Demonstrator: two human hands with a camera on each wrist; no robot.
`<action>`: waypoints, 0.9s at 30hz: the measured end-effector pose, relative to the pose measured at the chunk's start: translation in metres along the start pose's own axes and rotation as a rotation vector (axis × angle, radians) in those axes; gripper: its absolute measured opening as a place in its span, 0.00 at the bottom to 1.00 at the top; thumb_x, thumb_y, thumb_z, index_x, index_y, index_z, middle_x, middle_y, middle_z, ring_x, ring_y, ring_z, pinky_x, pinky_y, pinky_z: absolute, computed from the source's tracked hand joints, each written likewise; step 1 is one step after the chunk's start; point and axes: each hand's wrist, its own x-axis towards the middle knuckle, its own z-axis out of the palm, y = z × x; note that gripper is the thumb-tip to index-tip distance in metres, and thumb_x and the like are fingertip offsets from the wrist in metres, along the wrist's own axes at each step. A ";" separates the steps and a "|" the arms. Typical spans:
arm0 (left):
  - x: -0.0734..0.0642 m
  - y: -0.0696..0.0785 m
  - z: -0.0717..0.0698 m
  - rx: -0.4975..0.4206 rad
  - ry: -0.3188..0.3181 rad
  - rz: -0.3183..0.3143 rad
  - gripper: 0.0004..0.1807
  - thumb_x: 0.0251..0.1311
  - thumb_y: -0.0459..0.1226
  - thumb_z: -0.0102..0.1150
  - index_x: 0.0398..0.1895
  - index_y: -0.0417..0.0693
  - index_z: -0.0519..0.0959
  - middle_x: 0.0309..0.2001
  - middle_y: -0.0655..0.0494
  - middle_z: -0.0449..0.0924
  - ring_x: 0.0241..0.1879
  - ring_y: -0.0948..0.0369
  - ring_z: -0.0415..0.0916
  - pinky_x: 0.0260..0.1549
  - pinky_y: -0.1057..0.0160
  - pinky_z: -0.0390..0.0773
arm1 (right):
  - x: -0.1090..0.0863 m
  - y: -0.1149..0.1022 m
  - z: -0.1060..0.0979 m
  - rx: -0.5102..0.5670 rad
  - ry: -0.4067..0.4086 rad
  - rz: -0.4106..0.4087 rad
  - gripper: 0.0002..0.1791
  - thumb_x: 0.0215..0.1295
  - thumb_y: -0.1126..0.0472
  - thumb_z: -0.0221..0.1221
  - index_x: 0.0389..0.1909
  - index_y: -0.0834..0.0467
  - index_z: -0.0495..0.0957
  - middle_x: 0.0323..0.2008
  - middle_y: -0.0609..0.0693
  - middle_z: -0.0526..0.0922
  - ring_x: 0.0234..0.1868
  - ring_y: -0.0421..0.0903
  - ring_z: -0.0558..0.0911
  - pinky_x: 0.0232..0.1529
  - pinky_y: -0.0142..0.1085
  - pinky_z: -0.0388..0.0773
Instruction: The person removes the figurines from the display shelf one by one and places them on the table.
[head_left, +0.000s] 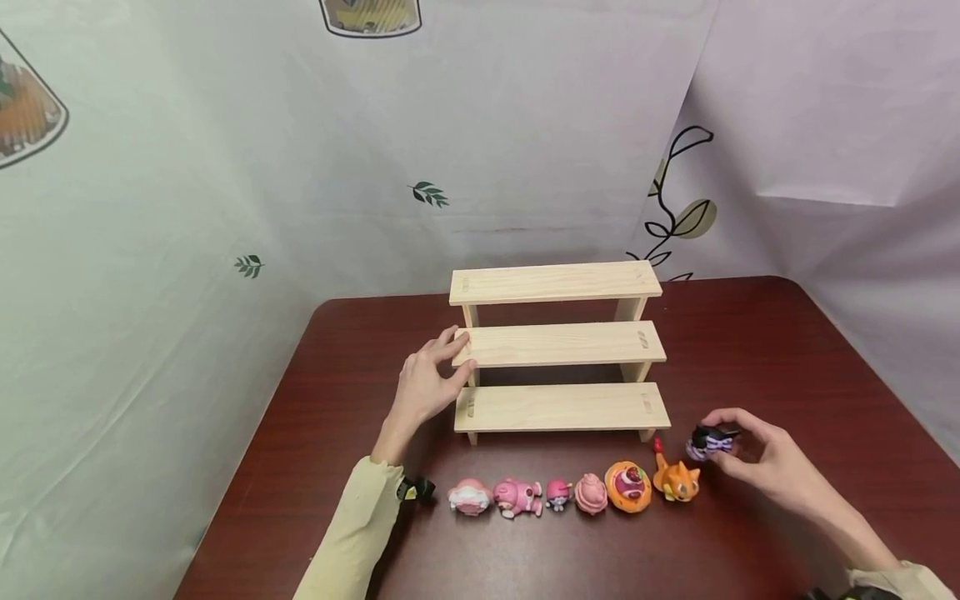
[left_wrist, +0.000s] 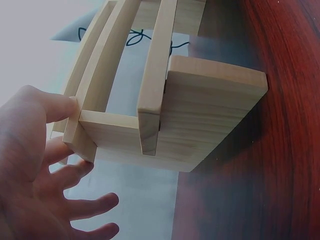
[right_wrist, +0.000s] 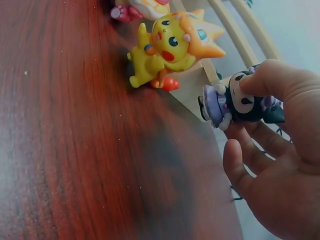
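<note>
A three-tier wooden display shelf (head_left: 555, 408) stands on the dark red table. My left hand (head_left: 429, 382) pinches the left end of its middle board (left_wrist: 87, 100) between thumb and fingers; the other fingers are spread below. Right of the shelf, my right hand (head_left: 768, 458) holds a small black-and-purple figurine (right_wrist: 240, 100) between thumb and fingers. Its white face and purple dress show in the right wrist view. Close beside it is an orange-and-yellow figurine (head_left: 677, 482), last on the right of a row of toys in front of the shelf.
Leftward along the row lie an orange tart-like toy (head_left: 619, 498), a pink swirl toy (head_left: 591, 494), a small pink-topped figurine (head_left: 558, 495), a pink figurine lying down (head_left: 517, 497) and a pink-and-white toy (head_left: 470, 497). A printed white cloth (head_left: 540, 150) hangs behind the table (head_left: 570, 554).
</note>
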 end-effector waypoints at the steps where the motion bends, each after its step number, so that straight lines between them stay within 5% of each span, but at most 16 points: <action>1: 0.000 0.000 0.000 0.000 0.002 0.002 0.27 0.60 0.45 0.66 0.63 0.48 0.80 0.64 0.48 0.75 0.59 0.44 0.75 0.47 0.42 0.76 | 0.000 0.001 0.000 0.000 -0.001 -0.003 0.28 0.47 0.86 0.65 0.49 0.62 0.77 0.37 0.45 0.80 0.29 0.39 0.76 0.29 0.30 0.71; 27: -0.001 -0.002 0.000 -0.008 -0.008 0.002 0.27 0.61 0.45 0.65 0.63 0.47 0.80 0.65 0.47 0.75 0.61 0.44 0.74 0.48 0.42 0.75 | -0.011 0.016 0.003 -0.019 -0.067 -0.027 0.28 0.46 0.84 0.67 0.49 0.60 0.77 0.35 0.47 0.81 0.30 0.39 0.76 0.30 0.30 0.71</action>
